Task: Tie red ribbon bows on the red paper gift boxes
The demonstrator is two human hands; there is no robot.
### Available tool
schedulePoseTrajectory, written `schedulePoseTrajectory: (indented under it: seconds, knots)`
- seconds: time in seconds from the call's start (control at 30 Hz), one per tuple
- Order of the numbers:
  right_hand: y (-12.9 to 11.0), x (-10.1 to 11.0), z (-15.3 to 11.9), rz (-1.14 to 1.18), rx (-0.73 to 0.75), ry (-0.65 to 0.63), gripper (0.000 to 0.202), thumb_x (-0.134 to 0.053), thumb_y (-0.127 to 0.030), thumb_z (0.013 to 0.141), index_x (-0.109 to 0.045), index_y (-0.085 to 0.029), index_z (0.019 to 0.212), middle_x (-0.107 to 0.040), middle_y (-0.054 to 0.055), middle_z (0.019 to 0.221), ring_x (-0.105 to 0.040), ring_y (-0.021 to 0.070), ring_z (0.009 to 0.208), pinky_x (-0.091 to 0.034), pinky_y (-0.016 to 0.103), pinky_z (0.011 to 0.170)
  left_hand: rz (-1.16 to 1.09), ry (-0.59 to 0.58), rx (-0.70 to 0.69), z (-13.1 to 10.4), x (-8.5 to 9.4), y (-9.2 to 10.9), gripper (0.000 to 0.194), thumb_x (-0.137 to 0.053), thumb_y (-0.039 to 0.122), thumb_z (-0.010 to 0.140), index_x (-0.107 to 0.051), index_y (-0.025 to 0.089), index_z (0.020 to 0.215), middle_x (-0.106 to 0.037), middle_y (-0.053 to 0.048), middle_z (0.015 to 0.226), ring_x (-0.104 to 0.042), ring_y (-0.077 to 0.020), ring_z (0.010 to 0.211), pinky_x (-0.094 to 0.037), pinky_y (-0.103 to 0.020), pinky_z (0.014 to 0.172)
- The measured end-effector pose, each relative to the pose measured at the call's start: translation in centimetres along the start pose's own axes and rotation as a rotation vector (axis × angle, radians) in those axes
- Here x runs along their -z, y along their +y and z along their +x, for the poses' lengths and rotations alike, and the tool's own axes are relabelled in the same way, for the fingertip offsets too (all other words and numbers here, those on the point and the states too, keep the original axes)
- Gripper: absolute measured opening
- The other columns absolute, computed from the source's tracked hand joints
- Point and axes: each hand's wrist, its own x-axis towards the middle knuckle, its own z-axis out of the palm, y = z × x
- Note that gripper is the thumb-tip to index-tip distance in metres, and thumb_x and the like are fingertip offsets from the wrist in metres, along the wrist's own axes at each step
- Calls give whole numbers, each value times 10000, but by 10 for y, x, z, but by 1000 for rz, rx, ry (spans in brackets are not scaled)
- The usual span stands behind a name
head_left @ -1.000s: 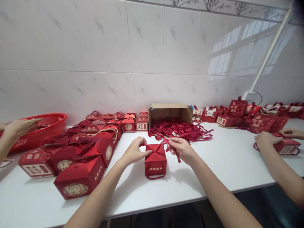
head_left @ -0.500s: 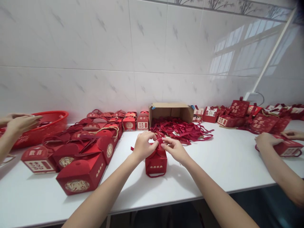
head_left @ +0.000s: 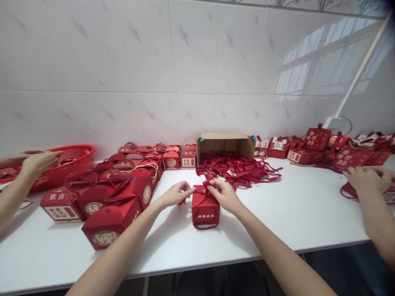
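A small red gift box point(head_left: 205, 211) with gold characters stands upright on the white table between my hands, a red cord loop hanging at its front. My left hand point(head_left: 176, 194) is at the box's upper left, thumb and fingers closed on a red ribbon whose end dangles below them. At the top of the box, my right hand point(head_left: 224, 195) pinches a red ribbon loop point(head_left: 206, 185) between thumb and fingers. Behind them, a heap of dark red ribbons point(head_left: 237, 166) spills from an open cardboard box point(head_left: 226, 136).
Rows of red boxes point(head_left: 111, 222) stand at the left, beside a red basket point(head_left: 72, 164) where another person's hands point(head_left: 40, 160) are. More red boxes and bags point(head_left: 317, 139) line the right back. Another person's hand point(head_left: 365, 179) holds a box at the far right.
My left hand has moved left, away from the box's top, drawing a ribbon out. My right hand stays at the loop. The view has shifted slightly, and the right-hand person's box has moved right.
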Motion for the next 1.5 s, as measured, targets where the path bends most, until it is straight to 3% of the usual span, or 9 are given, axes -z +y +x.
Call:
schedulePoseTrajectory:
  seconds: [0.1, 0.23, 0.47, 0.57, 0.67, 0.87, 1.13, 1.3, 1.5]
  knots:
    - [-1, -5, 2, -103, -43, 65, 162, -475, -278, 804, -579, -173, 738, -680, 43, 713, -635, 167, 676, -477, 268, 640, 23, -43, -1, -3, 5, 1, 434, -521, 585, 735, -514, 158, 657, -457, 47, 492, -427, -91, 401, -333, -215, 409]
    - [-7, -8, 6, -221, -49, 131, 158, -504, -245, 758, -601, -173, 656, -664, 59, 668, -601, 189, 636, -437, 299, 625, 217, 104, -261, -19, 22, 29, 319, -527, 457, 797, -593, 157, 713, -550, 4, 626, -496, -116, 591, -378, -220, 543]
    - [-17, -4, 1, -249, 64, -27, 166, -548, -265, 741, -627, -198, 611, -619, -2, 591, -517, 143, 555, -356, 249, 527, 657, 232, -639, -6, 14, 83, 167, -509, 237, 836, -676, 242, 830, -632, -24, 828, -548, -169, 804, -376, -317, 798]
    - [-12, -6, -1, -214, 31, 45, 338, -531, -370, 774, -531, -188, 489, -512, -15, 471, -425, 122, 469, -291, 247, 471, 756, 453, -631, 11, 3, 85, 115, -572, 255, 795, -673, 246, 851, -620, -50, 911, -526, -224, 911, -332, -399, 880]
    - [-7, -8, -1, -181, 22, 78, 355, -501, -375, 795, -508, -186, 495, -507, -15, 489, -429, 121, 488, -298, 246, 488, 617, 726, -509, 13, 1, 77, 149, -584, 313, 780, -654, 184, 809, -608, -93, 931, -514, -252, 940, -355, -415, 871]
    - [-5, -7, -3, -84, 4, 47, 320, -523, -361, 785, -537, -177, 524, -553, -8, 514, -470, 127, 500, -328, 241, 481, 107, 190, -287, -6, -1, 45, 278, -567, 418, 775, -689, 169, 754, -694, -35, 742, -614, -175, 704, -467, -268, 666]
    - [2, -12, -3, 20, -34, 176, 169, -552, -337, 764, -586, -171, 769, -670, 51, 746, -629, 191, 699, -488, 298, 656, -45, 174, -391, -12, -16, 31, 187, -501, 330, 837, -571, 165, 782, -656, -53, 875, -598, -180, 850, -472, -305, 789]
    - [-1, -12, -5, 17, 49, 114, 106, -559, -286, 764, -580, -186, 788, -653, 30, 761, -618, 178, 736, -481, 295, 696, -136, 163, -483, -14, -22, 30, 205, -604, 272, 772, -523, 181, 937, -610, -48, 969, -589, -176, 937, -462, -328, 860]
    - [0, -11, -9, -14, 10, 137, 161, -526, -340, 795, -537, -189, 741, -648, 31, 716, -615, 183, 688, -468, 290, 648, -91, 226, -369, -10, -27, 31, 159, -646, 303, 739, -633, 152, 786, -671, -47, 792, -615, -174, 770, -491, -311, 747]
